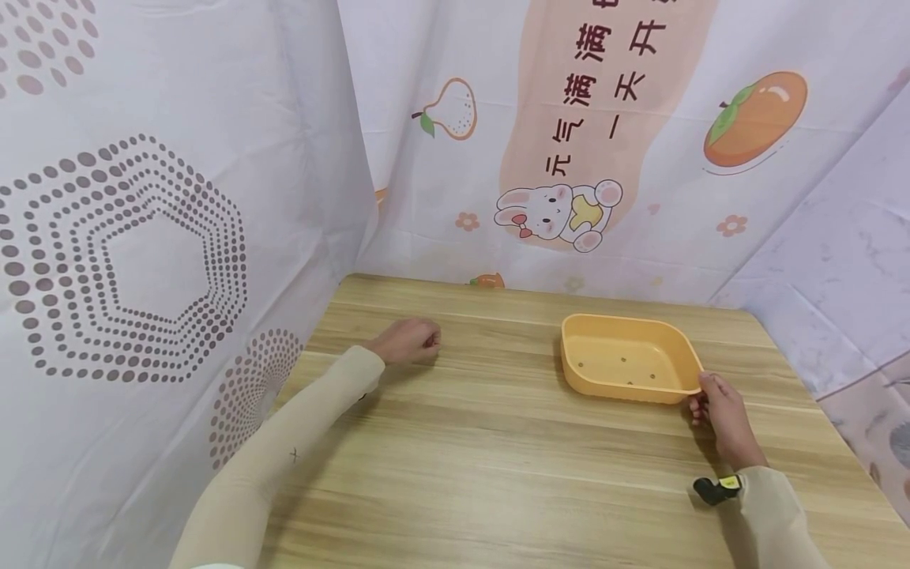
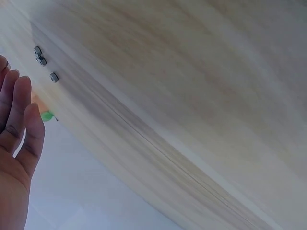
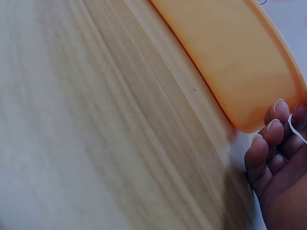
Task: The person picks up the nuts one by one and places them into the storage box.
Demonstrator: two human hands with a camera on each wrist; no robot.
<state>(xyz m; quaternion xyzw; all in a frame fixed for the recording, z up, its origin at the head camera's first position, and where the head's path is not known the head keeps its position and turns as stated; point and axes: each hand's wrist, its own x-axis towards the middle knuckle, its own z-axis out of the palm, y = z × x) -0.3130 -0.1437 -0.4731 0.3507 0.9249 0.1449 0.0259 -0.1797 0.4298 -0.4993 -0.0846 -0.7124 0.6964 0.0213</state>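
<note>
A shallow orange plastic tray (image 1: 633, 390) stands on the right side of the table, with several small metallic pieces on its floor. My right hand (image 1: 725, 415) pinches the tray's near right corner. The right wrist view shows its fingers (image 3: 276, 112) against the tray wall (image 3: 230, 62). On the left of the table, my left hand (image 1: 408, 341) is low over the wood with its fingers loosely bent. Several small metal nuts (image 2: 54, 77) lie on the table beyond these fingers (image 2: 34, 127), apart from them. The head view does not show these nuts.
The wood-grain table (image 1: 455, 450) meets a printed curtain (image 1: 441, 197) at the back. Another curtain (image 1: 298, 190) hangs along the left, close to the left arm. A pale marbled sheet (image 1: 839, 261) borders the right edge.
</note>
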